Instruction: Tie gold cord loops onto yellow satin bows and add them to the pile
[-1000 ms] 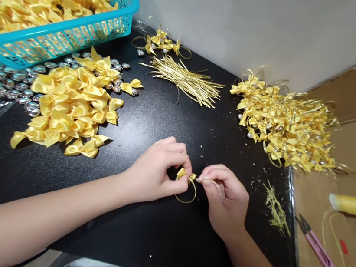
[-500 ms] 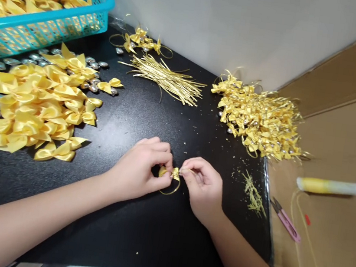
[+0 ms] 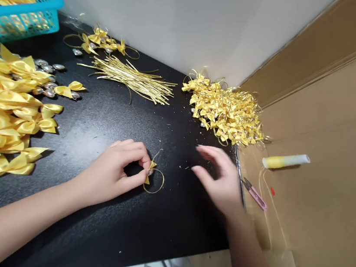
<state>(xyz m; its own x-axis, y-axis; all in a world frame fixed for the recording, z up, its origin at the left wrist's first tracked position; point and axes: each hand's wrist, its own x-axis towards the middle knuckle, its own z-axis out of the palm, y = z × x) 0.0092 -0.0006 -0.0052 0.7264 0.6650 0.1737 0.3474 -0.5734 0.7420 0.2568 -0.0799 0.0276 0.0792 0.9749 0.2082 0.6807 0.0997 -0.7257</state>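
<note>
Between thumb and forefinger, my left hand (image 3: 120,172) pinches a small yellow ribbon bow (image 3: 148,179) with a silver bead at its middle. A gold cord (image 3: 163,181) forms a loop from the bow, and a loose cord end sticks up above it. My right hand (image 3: 217,173) is apart from the bow, over the table's right side, its thumb and fingers spread with nothing between them. Pink-handled thread snips (image 3: 255,194) lie just beyond that hand, on the cardboard. The cord clippings on the table are mostly hidden behind the right hand.
At the left lie loose yellow bows (image 3: 12,116) and silver beads (image 3: 44,64) by a turquoise basket (image 3: 45,19) of bows. Cut gold cords (image 3: 135,79) lie at the back, near a heap of corded bows (image 3: 227,109). A yellow-and-white tube (image 3: 286,161) rests on cardboard.
My right hand has let go of the cord and moved right, opening. My left hand still pinches the bow, which has turned. The view has shifted to the right.
</note>
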